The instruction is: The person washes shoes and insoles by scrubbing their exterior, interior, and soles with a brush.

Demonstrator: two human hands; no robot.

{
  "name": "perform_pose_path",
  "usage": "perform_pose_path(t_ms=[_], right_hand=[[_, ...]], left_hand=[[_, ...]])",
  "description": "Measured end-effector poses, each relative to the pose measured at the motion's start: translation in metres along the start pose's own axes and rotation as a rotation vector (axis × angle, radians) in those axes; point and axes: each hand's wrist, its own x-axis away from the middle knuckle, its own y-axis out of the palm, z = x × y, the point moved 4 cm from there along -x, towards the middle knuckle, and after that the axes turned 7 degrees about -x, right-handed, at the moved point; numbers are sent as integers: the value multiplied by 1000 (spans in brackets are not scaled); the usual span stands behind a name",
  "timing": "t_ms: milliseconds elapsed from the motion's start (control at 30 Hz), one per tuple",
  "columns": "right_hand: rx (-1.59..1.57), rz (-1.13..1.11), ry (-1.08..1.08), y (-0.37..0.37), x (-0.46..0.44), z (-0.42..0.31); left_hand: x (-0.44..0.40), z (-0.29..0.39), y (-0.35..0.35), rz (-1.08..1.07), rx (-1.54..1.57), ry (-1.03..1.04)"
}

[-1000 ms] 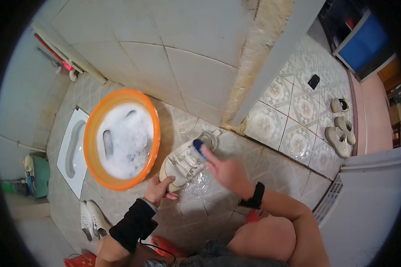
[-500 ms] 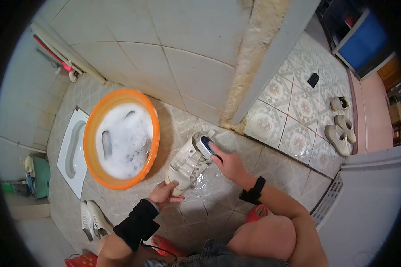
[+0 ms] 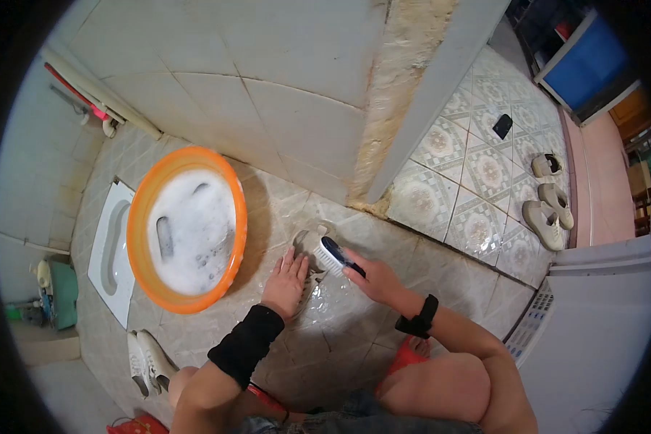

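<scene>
A pale shoe [image 3: 307, 240] rests on the wet tiled floor, right of the orange basin [image 3: 240, 217]. My left hand [image 3: 286, 284] lies over the toe and middle of the shoe, fingers stretched out and pointing toward its opening, hiding much of it. In my right hand [image 3: 369, 276] is a dark blue brush [image 3: 333, 249] with white bristles. The bristles are close to the shoe's opening, on its right side; whether they touch it I cannot tell. White foam fills the basin, with grey shoe parts showing through.
A squat toilet [image 3: 112, 249] lies left of the basin. White shoes [image 3: 150, 362] stand at the lower left. Beyond the raised threshold are several pale shoes [image 3: 545, 223] and a black object [image 3: 503, 126]. A tiled wall rises behind the basin.
My left hand has gone from gripping the shoe's toe to lying flat over its upper. The brush in my right hand has shifted slightly down. The whole view has shifted a little.
</scene>
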Motion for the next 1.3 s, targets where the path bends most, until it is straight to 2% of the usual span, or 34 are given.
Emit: perform_pose_path(t_ms=[67, 133, 300, 367, 433, 467, 500, 567, 633, 700, 733, 833, 867, 900, 933, 967, 1033, 1100, 1167, 1200, 1300], right_hand=[[-4, 36, 25, -2, 3, 15], [8, 14, 78, -14, 8, 10], [72, -7, 157, -22, 15, 20], [18, 80, 121, -22, 16, 27], [11, 130, 105, -25, 12, 25], [9, 181, 86, -27, 9, 22], [6, 180, 85, -27, 7, 20], [70, 168, 95, -27, 4, 14], [125, 159, 89, -27, 5, 1], [181, 152, 85, -25, 10, -15], [233, 120, 43, -19, 14, -24], [247, 50, -69, 11, 27, -32], [334, 2, -110, 22, 29, -32], [423, -46, -153, 29, 29, -29], [318, -37, -99, 18, 17, -22], [323, -37, -104, 9, 3, -10], [405, 176, -53, -11, -11, 12], [384, 166, -97, -4, 1, 3], [263, -83, -52, 27, 30, -34], [272, -26, -173, 26, 34, -46], [353, 70, -71, 5, 8, -7]], left_hand=[[-7, 3, 0, -31, -96, 39], [-19, 4, -17, -354, -340, 46], [-14, 9, -2, -222, -195, 110], [-12, 13, -6, -170, -166, 121], [-9, 5, -13, -223, 292, -300], [-6, 1, -10, -146, 419, -436], [-6, 0, -5, -147, 416, -438], [1, -11, 25, -288, 901, -784], [4, -14, 50, -135, 1335, -846], [12, -2, 56, -216, 2080, -1129], [11, 1, 64, -193, 2193, -1101], [9, 4, 57, -98, 2338, -1068], [9, 4, 57, -102, 2341, -1068], [10, 2, 57, -128, 2217, -1046], [10, 0, 57, -148, 2093, -1020], [7, 1, 56, -142, 2097, -1015], [10, 4, 58, -145, 1888, -1118], [8, 6, 47, -137, 1944, -1061], [9, 8, 41, -127, 2009, -1019], [13, 9, 41, -126, 1990, -1059], [10, 13, 31, -150, 1943, -1061]])
